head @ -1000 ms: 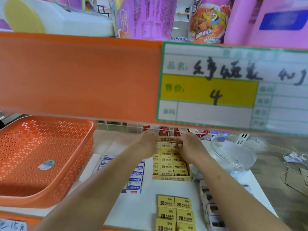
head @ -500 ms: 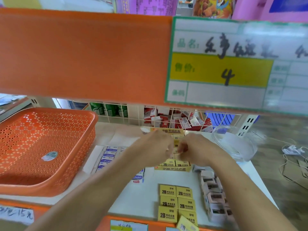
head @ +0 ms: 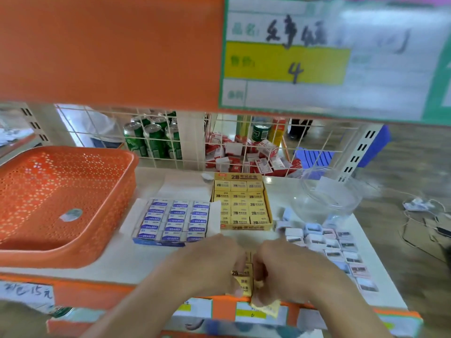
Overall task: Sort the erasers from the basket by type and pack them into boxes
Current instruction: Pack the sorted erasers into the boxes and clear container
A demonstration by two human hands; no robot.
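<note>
**Gathering loose yellow erasers at the shelf's front edge**

Loose yellow 2B erasers lie near the front edge of the white shelf, caught between both hands. Fingers cover most of the pile, so it cannot be counted. The left hand and the right hand curl their fingers onto it from either side, pinching it.

Just behind stands one yellow box, its top layer three columns by five rows of the same erasers. Just beside it on the left, one blue box shows three by five blue-labelled erasers. Farther left sits one orange basket.

To the right is a scatter of pale erasers, too blurred to count, with one clear tub behind. Through the wire grid at the back show at least four green cans and a heap of red-and-white packs. An orange shelf edge with a price tag reading 4 blocks the upper view.
</note>
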